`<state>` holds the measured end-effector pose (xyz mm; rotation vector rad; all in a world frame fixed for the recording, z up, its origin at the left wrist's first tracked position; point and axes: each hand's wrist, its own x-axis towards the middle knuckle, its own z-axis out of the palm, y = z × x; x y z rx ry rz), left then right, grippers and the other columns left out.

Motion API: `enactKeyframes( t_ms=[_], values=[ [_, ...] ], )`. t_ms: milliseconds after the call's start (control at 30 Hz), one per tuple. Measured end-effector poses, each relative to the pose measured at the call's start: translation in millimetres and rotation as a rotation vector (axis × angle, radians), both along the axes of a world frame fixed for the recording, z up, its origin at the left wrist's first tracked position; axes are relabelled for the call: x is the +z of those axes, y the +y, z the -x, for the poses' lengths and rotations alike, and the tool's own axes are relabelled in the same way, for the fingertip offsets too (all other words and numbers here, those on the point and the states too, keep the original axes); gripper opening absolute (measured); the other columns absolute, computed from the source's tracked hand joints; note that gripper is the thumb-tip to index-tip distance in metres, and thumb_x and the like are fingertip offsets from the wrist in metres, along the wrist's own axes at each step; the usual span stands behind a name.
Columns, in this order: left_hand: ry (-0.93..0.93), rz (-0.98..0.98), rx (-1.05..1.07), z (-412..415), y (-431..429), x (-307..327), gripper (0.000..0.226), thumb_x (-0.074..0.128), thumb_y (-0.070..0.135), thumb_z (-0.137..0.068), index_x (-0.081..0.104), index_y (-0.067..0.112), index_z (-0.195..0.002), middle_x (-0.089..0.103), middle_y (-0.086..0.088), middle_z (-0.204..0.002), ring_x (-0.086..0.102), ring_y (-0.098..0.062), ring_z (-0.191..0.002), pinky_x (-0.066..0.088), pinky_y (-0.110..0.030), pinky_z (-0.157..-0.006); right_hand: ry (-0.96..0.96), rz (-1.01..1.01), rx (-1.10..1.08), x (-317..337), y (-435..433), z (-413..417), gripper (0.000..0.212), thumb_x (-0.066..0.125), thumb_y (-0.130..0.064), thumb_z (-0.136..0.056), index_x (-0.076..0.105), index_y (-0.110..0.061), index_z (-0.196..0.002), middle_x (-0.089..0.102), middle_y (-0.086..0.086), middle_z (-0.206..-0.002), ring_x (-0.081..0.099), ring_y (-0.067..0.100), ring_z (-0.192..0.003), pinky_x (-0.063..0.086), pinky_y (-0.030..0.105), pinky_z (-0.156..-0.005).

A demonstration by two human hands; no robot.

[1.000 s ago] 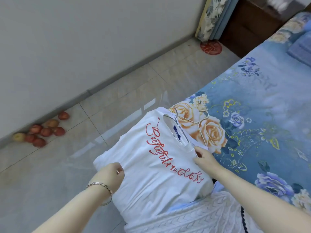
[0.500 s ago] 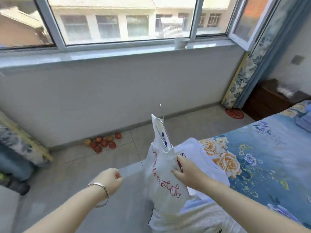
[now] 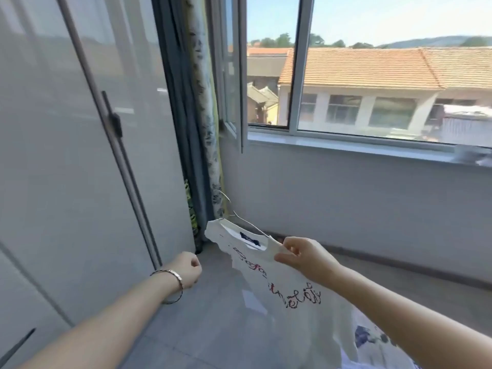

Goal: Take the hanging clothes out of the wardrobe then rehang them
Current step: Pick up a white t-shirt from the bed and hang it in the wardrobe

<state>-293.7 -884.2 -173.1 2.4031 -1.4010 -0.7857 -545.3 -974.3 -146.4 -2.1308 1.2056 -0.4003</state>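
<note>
The right hand (image 3: 306,258) pinched the white T-shirt (image 3: 279,288) at one shoulder, low beside the wardrobe door (image 3: 66,155); the left hand (image 3: 186,270) was clenched, empty. The shirt could likely slip off its tilted wire hanger (image 3: 241,219) — only one side was gripped.

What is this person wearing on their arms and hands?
No sleeves or gloves are in view on either arm. The left hand has a thin silver-coloured bracelet at its wrist, with what looks like a darker cord beside it. The right hand shows no rings or bands.
</note>
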Motion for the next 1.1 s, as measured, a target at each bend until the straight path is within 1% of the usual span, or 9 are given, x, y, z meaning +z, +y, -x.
enactKeyframes(
  t_ms=[100, 233, 333, 500, 633, 800, 900, 1000, 1100],
  values=[
    [-0.004, 0.034, 0.197, -14, 80, 7, 0.025, 0.046, 0.011, -0.087, 0.048, 0.019, -0.063, 0.061, 0.005, -0.065, 0.062, -0.018, -0.065, 0.044, -0.02, -0.057, -0.016, 0.051, 0.203, 15, 48, -45, 0.038, 0.056, -0.041, -0.089, 0.042, -0.023, -0.059, 0.038, -0.006, -0.056, 0.033, 0.009, -0.05, 0.028, 0.024, -0.049],
    [-0.041, -0.002, 0.404, -35, 195, 20, 0.026, 0.047, 0.012, -0.087, 0.05, 0.019, -0.062, 0.06, 0.004, -0.062, 0.062, -0.016, -0.058, 0.046, -0.02, -0.06, -0.045, 0.014, 0.471, 33, 129, -96, 0.041, 0.051, -0.044, -0.091, 0.04, -0.021, -0.06, 0.037, -0.007, -0.057, 0.032, 0.01, -0.051, 0.027, 0.022, -0.048],
    [-0.097, -0.038, 0.523, -41, 285, 40, 0.032, 0.046, 0.014, -0.089, 0.047, 0.019, -0.058, 0.056, 0.006, -0.06, 0.053, -0.013, -0.053, 0.037, -0.017, -0.051, -0.024, 0.038, 0.674, 52, 197, -126, 0.042, 0.048, -0.046, -0.092, 0.039, -0.019, -0.061, 0.036, -0.006, -0.058, 0.031, 0.01, -0.051, 0.026, 0.021, -0.048],
    [-0.13, -0.06, 0.756, -42, 441, 69, 0.026, 0.044, 0.012, -0.087, 0.051, 0.018, -0.063, 0.063, -0.001, -0.071, 0.054, -0.012, -0.054, 0.036, -0.015, -0.044, -0.035, 0.112, 0.949, 84, 314, -175, 0.042, 0.047, -0.042, -0.094, 0.036, -0.018, -0.061, 0.035, -0.004, -0.057, 0.03, 0.011, -0.05, 0.024, 0.024, -0.05],
    [-0.132, 0.021, 0.958, -34, 559, 87, 0.025, 0.042, 0.011, -0.088, 0.049, 0.018, -0.065, 0.058, 0.004, -0.064, 0.053, -0.007, -0.049, 0.034, -0.01, -0.036, -0.109, 0.121, 1.044, 102, 412, -215, 0.044, 0.048, -0.038, -0.094, 0.031, -0.016, -0.061, 0.029, -0.002, -0.057, 0.025, 0.012, -0.05, 0.02, 0.024, -0.048],
    [-0.198, -0.001, 1.101, -28, 700, 107, 0.022, 0.042, 0.01, -0.085, 0.047, 0.017, -0.065, 0.055, -0.004, -0.067, 0.047, -0.021, -0.057, 0.043, -0.025, -0.052, -0.131, 0.131, 1.158, 121, 540, -270, 0.043, 0.047, -0.034, -0.096, 0.034, -0.015, -0.06, 0.033, -0.002, -0.058, 0.03, 0.012, -0.052, 0.023, 0.024, -0.049],
    [-0.234, -0.06, 1.181, -26, 784, 120, 0.02, 0.044, 0.014, -0.086, 0.049, 0.02, -0.067, 0.053, -0.003, -0.067, 0.045, -0.02, -0.061, 0.036, -0.024, -0.054, -0.142, 0.123, 1.182, 136, 619, -302, 0.041, 0.047, -0.033, -0.096, 0.036, -0.014, -0.061, 0.035, -0.001, -0.059, 0.032, 0.013, -0.053, 0.025, 0.024, -0.05],
    [-0.233, -0.053, 1.264, -35, 863, 127, 0.023, 0.041, 0.008, -0.086, 0.046, 0.02, -0.067, 0.053, -0.006, -0.073, 0.046, -0.02, -0.064, 0.037, -0.022, -0.061, -0.165, 0.1, 1.172, 150, 690, -333, 0.042, 0.045, -0.032, -0.097, 0.033, -0.014, -0.061, 0.032, 0.0, -0.059, 0.029, 0.014, -0.052, 0.022, 0.025, -0.048],
    [-0.243, -0.009, 1.322, -50, 927, 138, 0.023, 0.039, 0.004, -0.087, 0.048, 0.014, -0.068, 0.058, -0.008, -0.075, 0.05, -0.021, -0.058, 0.038, -0.016, -0.049, -0.172, 0.023, 1.133, 162, 751, -366, 0.039, 0.043, -0.032, -0.098, 0.037, -0.012, -0.065, 0.036, 0.002, -0.061, 0.034, 0.016, -0.053, 0.026, 0.026, -0.05]
  ],
)
